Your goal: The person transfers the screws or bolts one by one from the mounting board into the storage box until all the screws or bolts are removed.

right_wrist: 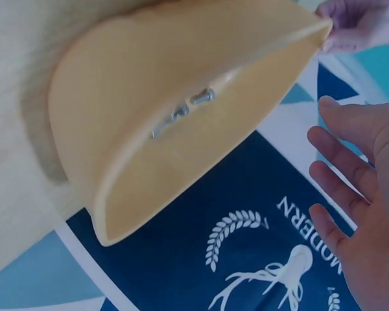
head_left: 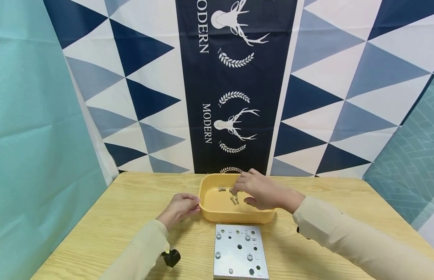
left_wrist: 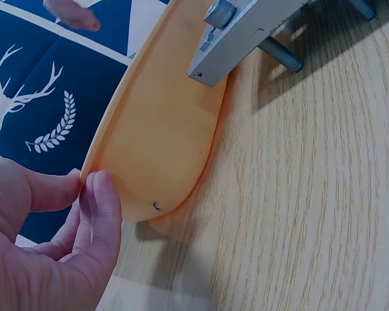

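A yellow plastic tray (head_left: 234, 217) stands on the table, with several small screws (head_left: 232, 200) lying loose inside it. My left hand (head_left: 181, 206) pinches the tray's left rim between thumb and fingers, as the left wrist view shows close up, where the tray wall (left_wrist: 162, 123) fills the middle. Above the tray's right half hovers my right hand (head_left: 257, 189). In the right wrist view that hand (right_wrist: 363, 175) has its fingers apart and slightly bent, with nothing seen in them, and a few screws (right_wrist: 203, 96) show beyond the near wall.
In front of the tray lies a silvery metal plate (head_left: 234, 243) with holes and several socket-head bolts; the left wrist view shows bolt shanks (left_wrist: 282, 55) sticking out below it. A small black object (head_left: 171, 258) is by the left sleeve. Patterned cloth (head_left: 150, 85) hangs behind the table.
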Demonstrator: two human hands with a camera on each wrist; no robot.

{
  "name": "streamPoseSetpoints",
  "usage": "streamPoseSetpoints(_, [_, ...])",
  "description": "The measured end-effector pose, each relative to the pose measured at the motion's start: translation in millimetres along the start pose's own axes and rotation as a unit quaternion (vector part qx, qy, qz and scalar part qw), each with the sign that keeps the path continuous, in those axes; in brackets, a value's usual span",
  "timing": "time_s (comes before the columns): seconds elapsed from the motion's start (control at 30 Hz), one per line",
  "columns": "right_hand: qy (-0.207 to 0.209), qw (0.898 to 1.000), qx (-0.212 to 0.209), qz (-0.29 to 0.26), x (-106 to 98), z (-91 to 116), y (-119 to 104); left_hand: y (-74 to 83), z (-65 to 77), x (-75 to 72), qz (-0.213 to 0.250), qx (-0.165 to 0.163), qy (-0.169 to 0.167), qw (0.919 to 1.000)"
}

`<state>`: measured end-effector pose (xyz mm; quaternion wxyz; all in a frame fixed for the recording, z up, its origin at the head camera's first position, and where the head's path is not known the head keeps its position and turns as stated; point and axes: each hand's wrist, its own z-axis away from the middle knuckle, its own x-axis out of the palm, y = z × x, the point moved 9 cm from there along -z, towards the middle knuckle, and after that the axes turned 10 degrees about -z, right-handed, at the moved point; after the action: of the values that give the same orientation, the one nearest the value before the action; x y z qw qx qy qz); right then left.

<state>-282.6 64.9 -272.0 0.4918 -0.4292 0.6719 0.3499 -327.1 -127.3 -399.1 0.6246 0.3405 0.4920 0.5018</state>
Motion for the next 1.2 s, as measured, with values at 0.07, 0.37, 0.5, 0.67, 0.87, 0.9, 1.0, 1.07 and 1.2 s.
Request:
streamPoseSetpoints(0.07, [-0.001,1.000,-0.006,0.003,2,4,-7,-0.2,-0.3,0.0,0.000,-0.002,-0.001,1.0000])
streamPoseSetpoints(0.37, [0.021,0.999,-0.025,0.006,5,18,-32,3.3,-2.3,-2.3,0.016,-0.002,-0.005,0.9999])
streamPoseSetpoints(0.5, [0.020,0.999,-0.036,0.003,9,24,-44,3.0,-1.0,-2.3,0.013,-0.001,-0.008,0.9999])
streamPoseSetpoints(0.67, [0.008,0.999,-0.045,-0.013,15,32,-59,1.4,-0.5,0.5,0.020,0.000,-0.014,0.9997])
streamPoseSetpoints(0.87, [0.002,0.998,-0.051,-0.034,23,43,-74,-1.7,0.4,0.6,0.017,-0.007,-0.012,0.9998])
streamPoseSetpoints(0.9, [0.002,0.998,-0.054,-0.034,24,45,-76,-2.2,0.4,0.3,0.015,-0.009,-0.011,0.9998])
streamPoseSetpoints(1.0, [0.002,0.998,-0.058,-0.039,26,49,-80,-2.2,-1.4,0.1,0.016,-0.011,-0.009,0.9998])
streamPoseSetpoints(1.07, [0.004,0.997,-0.058,-0.041,26,51,-81,-1.2,-3.0,0.3,0.019,-0.011,-0.010,0.9997])
streamPoseSetpoints(1.2, [0.015,0.997,-0.060,-0.039,24,54,-85,1.5,-5.5,0.6,0.022,-0.015,-0.011,0.9996])
